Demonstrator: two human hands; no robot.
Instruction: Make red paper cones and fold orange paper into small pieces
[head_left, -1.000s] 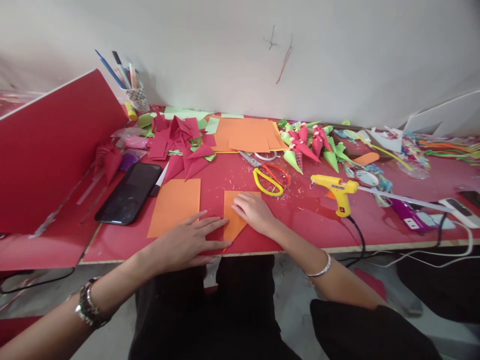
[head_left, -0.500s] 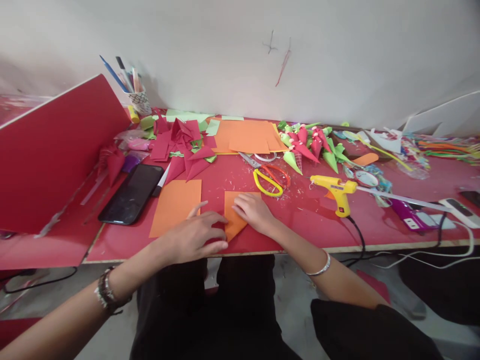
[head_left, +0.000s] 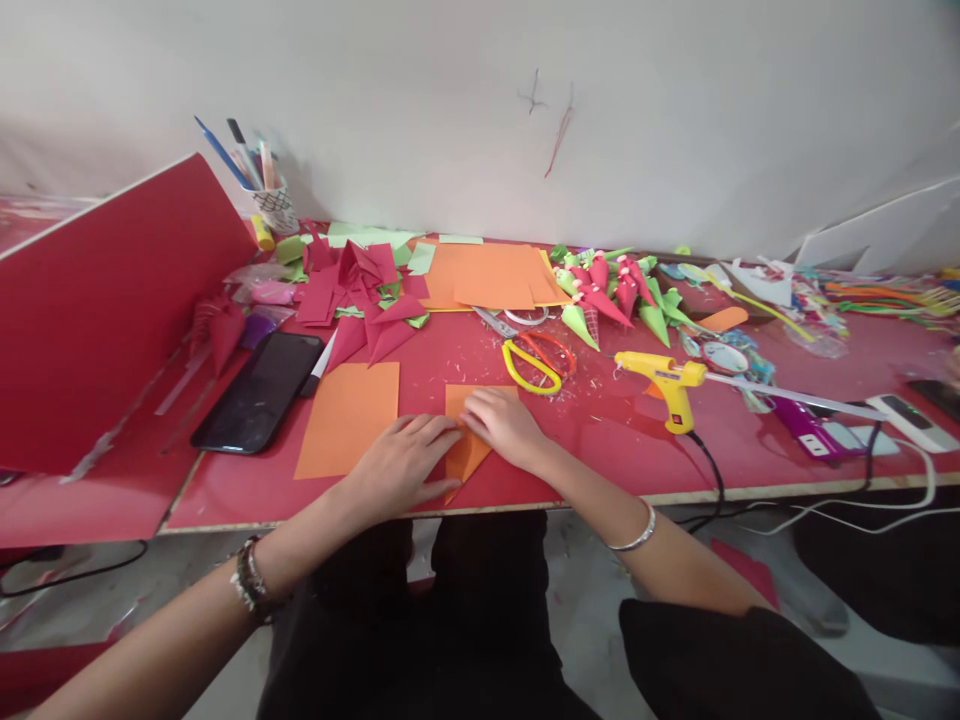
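A piece of orange paper [head_left: 471,456] with a slanted fold lies at the front of the red table, between my hands. My left hand [head_left: 405,460] grips its left edge, thumb near the lower corner and fingers over the top. Fingers bent and close together, my right hand [head_left: 504,424] presses and holds the paper from the right. Both hands hide part of the sheet. A flat orange sheet [head_left: 352,415] lies to the left, partly behind my left hand. Beyond my right hand rest scissors [head_left: 534,368] with yellow and orange handles.
A phone [head_left: 259,392] and a marker [head_left: 319,365] lie left. Red folded papers [head_left: 367,290], orange sheets [head_left: 495,275] and red and green paper cones [head_left: 607,290] line the back. A yellow glue gun [head_left: 667,385] with its cord stands right. A red board [head_left: 112,320] leans far left.
My left hand has closed in on the paper's left edge, its raised finger now lowered. My right hand stays nearly in place on the paper. The view has shifted slightly.
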